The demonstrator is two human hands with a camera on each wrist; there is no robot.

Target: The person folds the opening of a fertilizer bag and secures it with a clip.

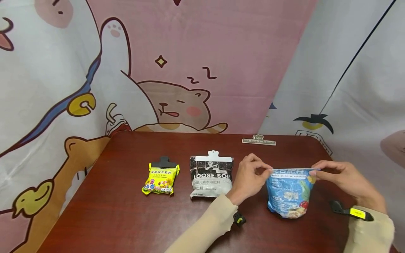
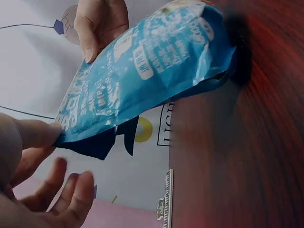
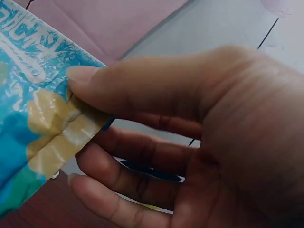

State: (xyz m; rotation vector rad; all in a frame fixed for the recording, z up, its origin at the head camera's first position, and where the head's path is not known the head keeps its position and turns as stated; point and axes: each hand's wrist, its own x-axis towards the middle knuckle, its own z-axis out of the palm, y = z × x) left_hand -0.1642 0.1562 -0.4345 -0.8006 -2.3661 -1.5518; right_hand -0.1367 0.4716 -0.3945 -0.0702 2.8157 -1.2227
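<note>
A blue plastic bag [image 1: 289,195] with white print and pictures of vegetables stands upright at the right of the table. My left hand [image 1: 251,175] pinches its top left corner between thumb and fingers. At the opposite top corner, my right hand [image 1: 351,179] pinches the edge, thumb on the near face. The top edge stretches straight between both hands. In the left wrist view the bag [image 2: 142,71] shows its printed face, with the left hand's other fingers [image 2: 78,194] spread below the corner. Seen from the right wrist, the thumb [image 3: 137,85] presses on the bag's corner [image 3: 57,118].
Left of the bag lies a black and white "LOOSE SOIL" packet [image 1: 210,179] with a white clip [image 1: 213,156] along its top. Farther left is a yellow packet [image 1: 160,181] with a black clip [image 1: 164,162]. A piano-key patterned clip [image 1: 258,141] lies near the table's back edge.
</note>
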